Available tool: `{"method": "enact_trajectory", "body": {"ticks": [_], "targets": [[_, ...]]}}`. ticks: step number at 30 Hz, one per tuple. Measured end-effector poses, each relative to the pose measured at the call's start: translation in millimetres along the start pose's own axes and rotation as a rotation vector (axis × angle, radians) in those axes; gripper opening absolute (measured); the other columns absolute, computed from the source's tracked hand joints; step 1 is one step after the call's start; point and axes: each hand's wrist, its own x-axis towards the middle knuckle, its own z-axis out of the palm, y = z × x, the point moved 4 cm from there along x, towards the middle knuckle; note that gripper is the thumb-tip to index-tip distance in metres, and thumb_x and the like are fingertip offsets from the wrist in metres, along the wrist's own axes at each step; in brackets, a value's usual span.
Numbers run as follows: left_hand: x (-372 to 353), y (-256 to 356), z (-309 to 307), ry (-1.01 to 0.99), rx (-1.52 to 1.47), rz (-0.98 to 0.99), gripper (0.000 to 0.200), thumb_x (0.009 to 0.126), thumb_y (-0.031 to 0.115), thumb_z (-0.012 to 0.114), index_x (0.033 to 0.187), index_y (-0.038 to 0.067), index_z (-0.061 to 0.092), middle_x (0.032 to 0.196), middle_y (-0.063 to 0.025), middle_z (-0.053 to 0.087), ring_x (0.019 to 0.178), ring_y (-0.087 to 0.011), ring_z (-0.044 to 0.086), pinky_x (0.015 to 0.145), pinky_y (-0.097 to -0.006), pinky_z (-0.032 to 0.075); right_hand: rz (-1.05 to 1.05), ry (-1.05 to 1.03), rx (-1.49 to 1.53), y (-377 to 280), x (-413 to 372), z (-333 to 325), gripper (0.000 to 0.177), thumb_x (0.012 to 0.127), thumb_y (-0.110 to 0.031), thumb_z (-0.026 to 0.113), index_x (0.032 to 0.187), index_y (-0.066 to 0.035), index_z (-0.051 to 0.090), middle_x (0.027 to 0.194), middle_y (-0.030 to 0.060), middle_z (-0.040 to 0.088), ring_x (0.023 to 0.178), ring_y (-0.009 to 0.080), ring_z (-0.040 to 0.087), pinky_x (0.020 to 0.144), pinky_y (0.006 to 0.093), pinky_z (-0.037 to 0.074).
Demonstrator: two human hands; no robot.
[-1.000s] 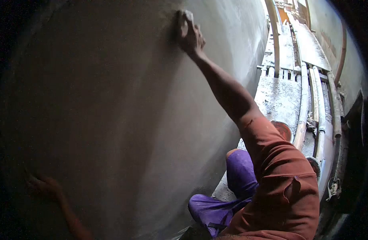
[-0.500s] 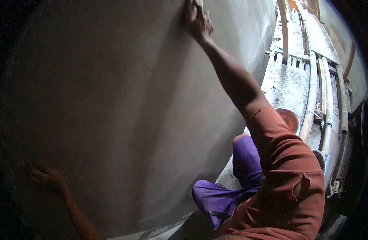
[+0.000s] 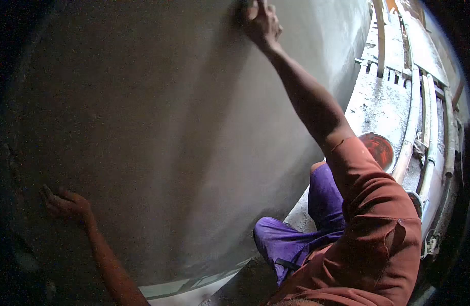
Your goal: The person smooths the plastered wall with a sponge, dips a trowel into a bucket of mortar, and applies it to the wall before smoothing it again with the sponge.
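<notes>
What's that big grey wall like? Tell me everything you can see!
The big grey-brown wall looks like smooth cement plaster. It stands upright beside the pale, dusty plank walkway and looks bowed in this view. Its left is dark, its right paler, with shadow streaks between. At the top, the right hand holds a dark tool, partly cut off, seemingly against it. The left hand is by its lower left; touching isn't clear.

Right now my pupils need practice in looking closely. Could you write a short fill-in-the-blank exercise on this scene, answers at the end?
1. The hand nearer the picture's top edge is the person's ____ one.
2. The legwear is coloured ____.
3. Of the picture's left and right halves, the greyish wall fills most of the ____ one.

Missing words: right; purple; left.
</notes>
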Motion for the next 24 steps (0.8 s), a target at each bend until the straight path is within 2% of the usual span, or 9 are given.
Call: {"method": "enact_trajectory", "body": {"ticks": [1, 3, 5, 7, 9, 12, 17, 19, 24], "targets": [[0.7, 0.5, -0.4, -0.013, 0.006, 0.011, 0.049, 0.107, 0.032, 0.041, 0.150, 0.009, 0.047, 0.152, -0.0155, 0.047, 0.138, -0.0344, 0.045, 0.114, -0.0545, 0.033, -0.018, -0.018, 0.025, -6.6, -20.9, 1.4, 0.058, 0.099, -0.037, 0.056, 0.153, -0.029, 0.038, 0.125, 0.0250, 0.058, 0.116, 0.0457, 0.058, 0.094, 0.0578, 0.047], [12.6, 35.4, -25.6, 0.024, -0.091, 0.037, 0.049, 0.107, 0.032, 0.042, 0.150, 0.010, 0.047, 0.152, -0.0150, 0.047, 0.139, -0.0336, 0.045, 0.114, -0.0542, 0.033, -0.172, 0.113, 0.001, -7.8, -71.8, 5.1, 0.053, 0.094, -0.032, 0.062, 0.146, -0.029, 0.051, 0.105, 0.0180, 0.060, 0.090, 0.0392, 0.066, 0.072, 0.0515, 0.053], [12.7, 38.9, -31.3, 0.056, -0.190, 0.058, 0.049, 0.107, 0.032, 0.043, 0.150, 0.010, 0.047, 0.152, -0.0146, 0.047, 0.139, -0.0329, 0.045, 0.114, -0.0538, 0.033, -0.144, 0.063, 0.028, -3.4, -124.6, 3.2, 0.057, 0.092, -0.029, 0.065, 0.147, -0.031, 0.050, 0.102, 0.0176, 0.060, 0.084, 0.0379, 0.065, 0.070, 0.0518, 0.053], [6.9, 15.2, -10.4, -0.023, 0.033, 0.009, 0.049, 0.107, 0.033, 0.042, 0.150, 0.010, 0.047, 0.152, -0.0150, 0.047, 0.140, -0.0324, 0.044, 0.113, -0.0533, 0.034, -0.276, 0.107, 0.080, 9.9, -190.3, 20.4, 0.067, 0.086, -0.026, 0.072, 0.149, -0.034, 0.049, 0.099, 0.0148, 0.058, 0.079, 0.0314, 0.062, 0.070, 0.0490, 0.053], [16.0, 35.7, -25.8, 0.031, -0.053, 0.049, 0.049, 0.107, 0.034, 0.042, 0.150, 0.010, 0.047, 0.152, -0.0150, 0.047, 0.139, -0.0324, 0.044, 0.113, -0.0530, 0.034, -0.446, -0.047, 0.034, -20.4, -240.5, 20.9, 0.076, 0.080, -0.025, 0.078, 0.150, -0.036, 0.049, 0.097, 0.0108, 0.056, 0.080, 0.0259, 0.058, 0.071, 0.0433, 0.053], [11.9, 27.5, -20.0, 0.073, -0.128, 0.080, 0.050, 0.108, 0.035, 0.041, 0.150, 0.010, 0.047, 0.152, -0.0147, 0.047, 0.139, -0.0323, 0.045, 0.113, -0.0529, 0.034, -0.722, -0.104, 0.083, -63.0, -235.7, 16.4, 0.086, 0.077, -0.029, 0.081, 0.154, -0.040, 0.044, 0.100, 0.0080, 0.056, 0.091, 0.0246, 0.057, 0.073, 0.0387, 0.051], [2.3, -16.4, 23.7, 0.019, -0.011, -0.043, 0.051, 0.108, 0.039, 0.039, 0.151, 0.012, 0.047, 0.152, -0.0134, 0.048, 0.138, -0.0322, 0.046, 0.113, -0.0530, 0.034, -0.687, -0.080, 0.027, -66.1, -174.5, 12.1, 0.082, 0.080, -0.029, 0.078, 0.153, -0.041, 0.044, 0.104, 0.0082, 0.055, 0.091, 0.0240, 0.057, 0.074, 0.0395, 0.050], [5.2, 3.2, 4.4, 0.095, -0.091, 0.042, 0.051, 0.109, 0.039, 0.037, 0.151, 0.013, 0.047, 0.152, -0.0129, 0.048, 0.138, -0.0319, 0.046, 0.113, -0.0534, 0.033, -0.605, -0.067, -0.013, -51.9, -175.3, 15.9, 0.079, 0.082, -0.028, 0.076, 0.153, -0.042, 0.043, 0.103, 0.0086, 0.055, 0.093, 0.0253, 0.058, 0.076, 0.0400, 0.049], [8.3, 17.6, -10.3, 0.064, -0.019, 0.025, 0.051, 0.108, 0.038, 0.038, 0.151, 0.013, 0.047, 0.153, -0.0119, 0.048, 0.139, -0.0311, 0.046, 0.113, -0.0532, 0.032, -0.289, -0.131, 0.003, -24.5, -221.0, -7.6, 0.082, 0.082, -0.024, 0.073, 0.156, -0.034, 0.040, 0.104, 0.0108, 0.055, 0.094, 0.0274, 0.058, 0.080, 0.0421, 0.049]]}}
